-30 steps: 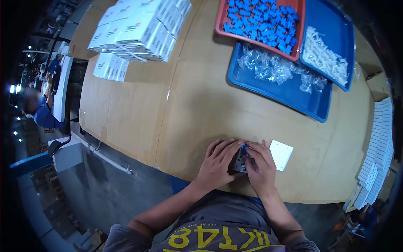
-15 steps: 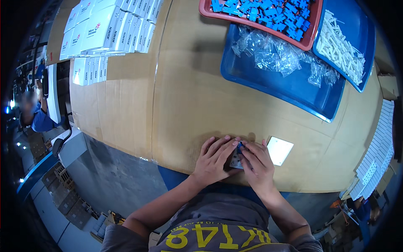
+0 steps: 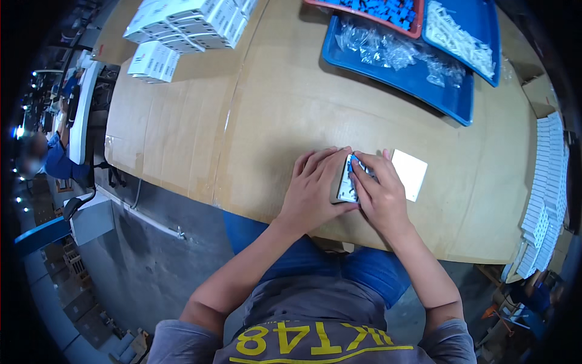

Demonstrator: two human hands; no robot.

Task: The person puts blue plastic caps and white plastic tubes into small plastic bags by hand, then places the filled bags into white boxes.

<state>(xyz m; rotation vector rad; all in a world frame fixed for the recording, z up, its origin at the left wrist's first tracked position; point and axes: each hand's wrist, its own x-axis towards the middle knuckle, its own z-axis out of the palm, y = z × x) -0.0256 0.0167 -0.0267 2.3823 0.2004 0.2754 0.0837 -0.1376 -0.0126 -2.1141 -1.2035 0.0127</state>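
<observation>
Near the table's front edge, a small white plastic housing [image 3: 347, 189] with dark openings in its face lies between my hands. My left hand [image 3: 315, 189] wraps its left side, thumb along the near edge and fingers bent over the far edge. A small blue plastic piece [image 3: 354, 165] is at the housing's upper part. My right hand [image 3: 385, 193] has its fingertips closed on that piece and pressing against the housing. Fingers hide much of both parts. A flat white square cover [image 3: 410, 174] lies just right of my right hand.
A red tray [image 3: 418, 27] of blue pieces and a blue tray [image 3: 496, 67] of white sticks overlap a larger blue tray [image 3: 418, 100] with clear plastic bags [image 3: 376, 48]. White boxes [image 3: 188, 24] are stacked far left. White pieces [image 3: 545, 182] line the right edge. A person [image 3: 57, 159] sits far left.
My view has shifted, so the table and trays sit higher in the picture. The housing shows more between my hands, which still hold it, and my right fingers remain at the blue piece.
</observation>
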